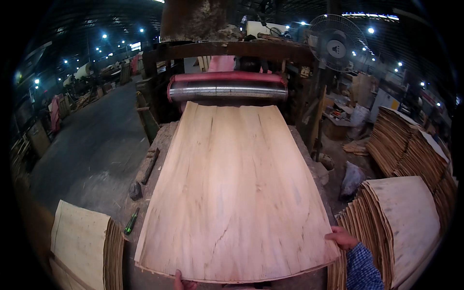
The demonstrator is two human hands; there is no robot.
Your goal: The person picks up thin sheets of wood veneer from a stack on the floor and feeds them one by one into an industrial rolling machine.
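A broad, pale wood veneer sheet (232,183) with dark streaks and a jagged crack lies in front of me. Its far end reaches up to just below a shiny steel roller (227,91) topped by a pink-red roller (227,76); I cannot tell whether it touches them. My left hand (183,282) pinches the near edge left of the middle, thumb on top, most of the hand cut off by the picture's lower rim. At the near right corner, my right hand (343,238), in a blue checked sleeve, grips the side edge between thumb and fingers.
Veneer stacks stand at the left (79,244) and right (406,203), with another stack (411,145) farther right. On the table's left margin lie a green-handled tool (131,221) and a dark block (135,191). A fan (337,47) stands beside the machine frame (227,48).
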